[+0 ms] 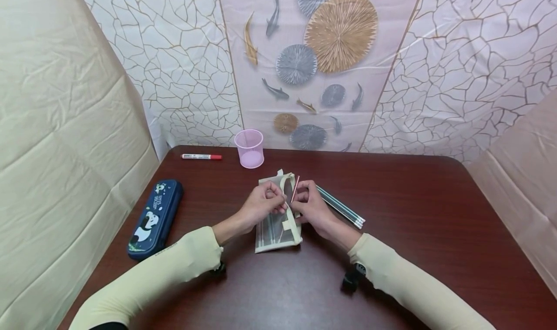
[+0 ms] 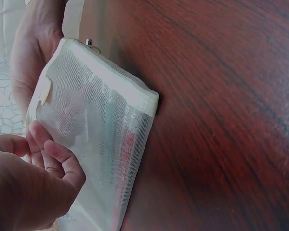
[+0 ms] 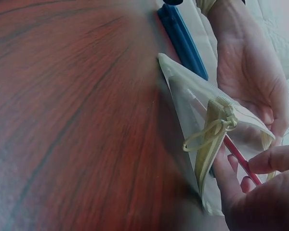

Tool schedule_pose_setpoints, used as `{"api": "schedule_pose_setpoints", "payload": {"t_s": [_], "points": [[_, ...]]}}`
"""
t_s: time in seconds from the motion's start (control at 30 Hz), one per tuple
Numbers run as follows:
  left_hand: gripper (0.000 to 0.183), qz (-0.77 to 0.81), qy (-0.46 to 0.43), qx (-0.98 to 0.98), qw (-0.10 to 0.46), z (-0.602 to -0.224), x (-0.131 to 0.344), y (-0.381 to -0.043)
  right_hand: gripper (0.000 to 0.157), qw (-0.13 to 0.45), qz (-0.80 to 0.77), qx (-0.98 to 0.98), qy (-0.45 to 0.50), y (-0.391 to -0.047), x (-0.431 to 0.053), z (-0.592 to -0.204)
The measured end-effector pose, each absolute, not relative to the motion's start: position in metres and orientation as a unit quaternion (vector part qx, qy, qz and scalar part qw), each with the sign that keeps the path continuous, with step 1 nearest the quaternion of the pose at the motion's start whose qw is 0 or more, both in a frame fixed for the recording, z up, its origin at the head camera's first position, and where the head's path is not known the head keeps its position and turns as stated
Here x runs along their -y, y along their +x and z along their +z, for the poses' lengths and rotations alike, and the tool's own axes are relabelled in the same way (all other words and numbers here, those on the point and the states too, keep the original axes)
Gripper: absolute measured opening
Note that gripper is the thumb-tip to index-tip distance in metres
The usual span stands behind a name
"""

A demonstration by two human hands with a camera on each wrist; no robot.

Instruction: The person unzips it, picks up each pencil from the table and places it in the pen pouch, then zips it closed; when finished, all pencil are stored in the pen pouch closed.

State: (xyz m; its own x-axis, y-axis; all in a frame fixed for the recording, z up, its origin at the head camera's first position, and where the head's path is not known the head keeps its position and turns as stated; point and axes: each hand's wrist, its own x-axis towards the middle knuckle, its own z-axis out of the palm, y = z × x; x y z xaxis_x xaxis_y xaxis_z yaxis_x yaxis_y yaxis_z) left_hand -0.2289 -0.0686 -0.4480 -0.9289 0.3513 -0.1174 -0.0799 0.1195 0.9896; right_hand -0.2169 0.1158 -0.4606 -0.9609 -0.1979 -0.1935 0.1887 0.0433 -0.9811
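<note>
Brown tabletop (image 1: 417, 209), mesh pouch (image 1: 272, 233), pencils (image 2: 124, 161) inside

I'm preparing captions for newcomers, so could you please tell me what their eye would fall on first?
Probably the mesh pouch near centre, its edge pinched by the left hand while the right hand holds a red stick at its opening. Next, perhaps, the pink cup near the back of the table and the blue panda case at left.

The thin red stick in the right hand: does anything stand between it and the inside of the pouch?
Nothing visible does. The left hand pinches the edge of the open pouch, and the red stick, held by the right hand, already passes into its mouth; its far part shows faintly inside.
</note>
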Motion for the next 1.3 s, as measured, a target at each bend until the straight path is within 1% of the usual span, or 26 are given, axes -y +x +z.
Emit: {"api": "schedule_pose_setpoints", "payload": {"t_s": [0.27,0.5,0.6,0.77,0.97,1.13,1.3], "points": [[0.009,0.661,0.099,-0.725,0.166,-0.445,0.069,-0.227,0.053,0.153,-0.659,-0.737,-0.006,-0.221,-0.115,-0.459],[0.01,0.656,0.117,-0.726,0.171,-0.447,0.069,-0.226,0.049,0.171,-0.622,-0.764,-0.011,-0.226,-0.116,-0.459],[0.01,0.654,0.119,-0.727,0.173,-0.446,0.07,-0.225,0.049,0.169,-0.611,-0.773,-0.019,-0.228,-0.117,-0.459],[0.008,0.657,0.118,-0.724,0.174,-0.446,0.07,-0.225,0.051,0.149,-0.62,-0.77,-0.026,-0.229,-0.123,-0.457],[0.007,0.669,0.116,-0.714,0.172,-0.446,0.072,-0.224,0.049,0.111,-0.642,-0.758,-0.032,-0.231,-0.141,-0.451],[0.007,0.678,0.111,-0.708,0.166,-0.445,0.073,-0.225,0.043,0.073,-0.626,-0.775,-0.04,-0.236,-0.165,-0.447],[0.006,0.678,0.11,-0.708,0.164,-0.446,0.074,-0.225,0.036,0.047,-0.59,-0.805,-0.042,-0.242,-0.19,-0.444]]}}
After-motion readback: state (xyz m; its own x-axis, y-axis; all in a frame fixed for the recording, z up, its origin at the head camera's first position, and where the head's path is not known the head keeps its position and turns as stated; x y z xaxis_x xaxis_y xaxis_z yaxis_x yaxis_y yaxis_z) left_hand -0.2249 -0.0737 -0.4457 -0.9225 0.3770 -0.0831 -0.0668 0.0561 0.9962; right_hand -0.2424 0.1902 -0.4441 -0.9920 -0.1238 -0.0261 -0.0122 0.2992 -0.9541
